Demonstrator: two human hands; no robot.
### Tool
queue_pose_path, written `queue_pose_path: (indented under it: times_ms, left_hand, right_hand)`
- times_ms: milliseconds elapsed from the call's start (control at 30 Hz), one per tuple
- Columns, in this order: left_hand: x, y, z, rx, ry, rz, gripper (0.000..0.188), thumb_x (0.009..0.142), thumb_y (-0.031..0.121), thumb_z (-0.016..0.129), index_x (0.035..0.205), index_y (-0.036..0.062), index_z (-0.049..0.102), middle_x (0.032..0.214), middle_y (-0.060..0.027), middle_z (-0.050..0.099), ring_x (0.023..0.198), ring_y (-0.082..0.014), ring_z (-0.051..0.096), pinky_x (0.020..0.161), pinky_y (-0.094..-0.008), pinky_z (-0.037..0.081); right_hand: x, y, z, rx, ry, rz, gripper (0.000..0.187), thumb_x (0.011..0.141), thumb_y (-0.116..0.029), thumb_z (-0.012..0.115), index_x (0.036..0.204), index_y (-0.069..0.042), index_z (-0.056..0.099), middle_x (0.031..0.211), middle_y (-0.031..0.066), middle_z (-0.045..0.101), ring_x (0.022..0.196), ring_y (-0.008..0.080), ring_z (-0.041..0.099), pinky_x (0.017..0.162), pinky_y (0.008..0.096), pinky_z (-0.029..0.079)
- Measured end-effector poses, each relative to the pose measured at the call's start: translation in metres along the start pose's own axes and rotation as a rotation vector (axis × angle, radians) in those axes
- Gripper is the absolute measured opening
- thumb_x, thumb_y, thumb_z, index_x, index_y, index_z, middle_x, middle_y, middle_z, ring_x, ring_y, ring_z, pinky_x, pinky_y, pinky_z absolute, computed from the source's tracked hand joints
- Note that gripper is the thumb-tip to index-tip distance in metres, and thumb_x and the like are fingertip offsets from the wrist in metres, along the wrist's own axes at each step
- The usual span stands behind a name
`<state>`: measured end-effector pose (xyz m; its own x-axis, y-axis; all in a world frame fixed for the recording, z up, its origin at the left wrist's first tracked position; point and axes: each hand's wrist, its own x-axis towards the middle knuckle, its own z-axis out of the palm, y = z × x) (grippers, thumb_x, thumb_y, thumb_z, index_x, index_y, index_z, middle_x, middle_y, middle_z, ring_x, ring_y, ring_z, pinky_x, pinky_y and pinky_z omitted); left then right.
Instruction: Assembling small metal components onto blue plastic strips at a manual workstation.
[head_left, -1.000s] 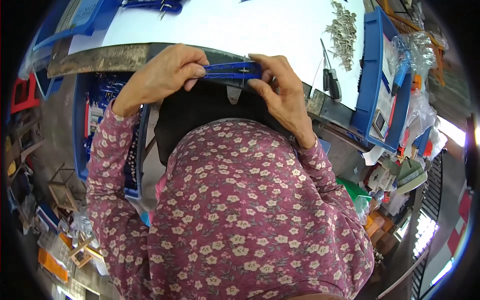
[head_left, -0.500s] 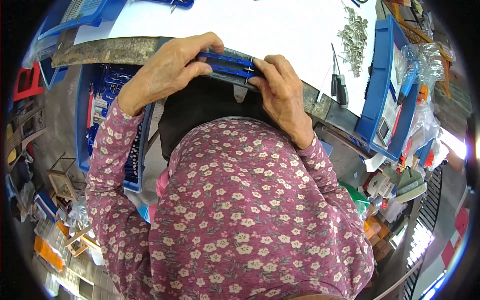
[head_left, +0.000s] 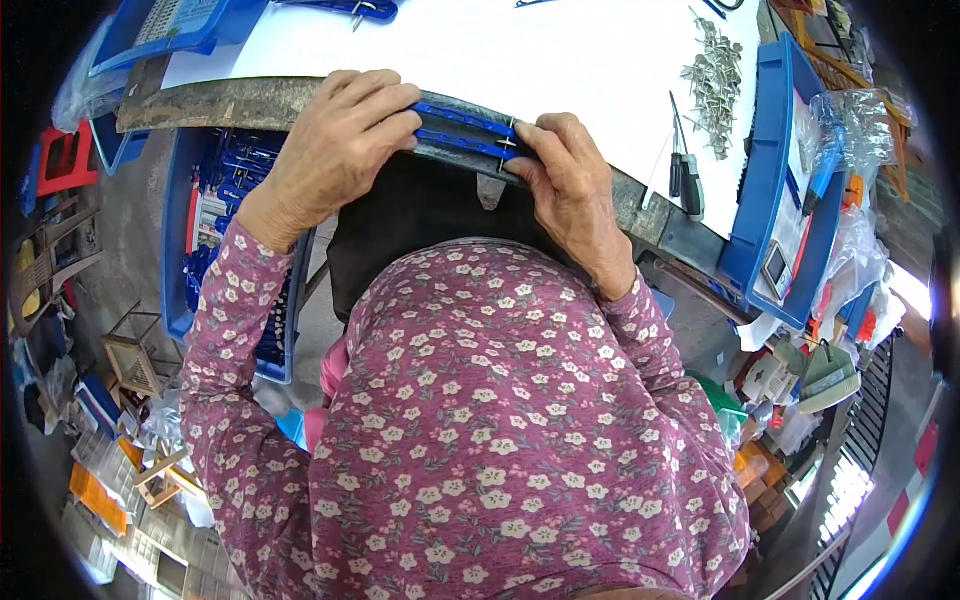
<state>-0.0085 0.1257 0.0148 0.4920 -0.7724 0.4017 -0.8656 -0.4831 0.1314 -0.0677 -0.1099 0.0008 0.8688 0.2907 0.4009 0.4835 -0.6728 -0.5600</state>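
Observation:
Two slim blue slotted bars (head_left: 465, 118), lying parallel, span the gap between my hands at the table's front edge. A short silvery metal pin (head_left: 507, 143) crosses them near their right end. Around the left end, my left hand (head_left: 350, 140) is closed with curled fingers, which cover that end. My right hand (head_left: 570, 172) pinches the right end beside the pin between thumb and forefinger. Whether the two bars form one piece cannot be made out.
Right of my hands, a black-handled screwdriver (head_left: 688, 185) lies on the white sheet (head_left: 590, 70) near a heap of small metal pins (head_left: 715, 85). A blue tray (head_left: 755, 220) borders the table's right side. Below the edge at left, a blue bin (head_left: 178, 240) holds several blue parts.
My left thumb and forefinger were spread about the left end; now the fingers are curled together there. My right hand keeps its pinch. The whole view has shifted slightly.

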Motion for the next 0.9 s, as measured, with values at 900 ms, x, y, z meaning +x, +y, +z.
queue_pose_path:
  times_ms: [900]
  left_hand:
    - [-0.054,-0.050,-0.018,-0.134,0.113,-0.156,0.010,0.073,-0.001,0.061,0.083,0.0018,0.060,0.094,-0.0090,0.063,0.093,-0.0253,0.059,0.081,-0.0325,0.048]
  right_hand:
    - [0.050,-0.025,0.058,-0.060,-0.034,-0.235,0.027,0.064,0.001,0.067,0.087,0.001,0.053,0.083,0.0098,0.048,0.074,0.0239,0.049,0.061,0.0331,0.043]
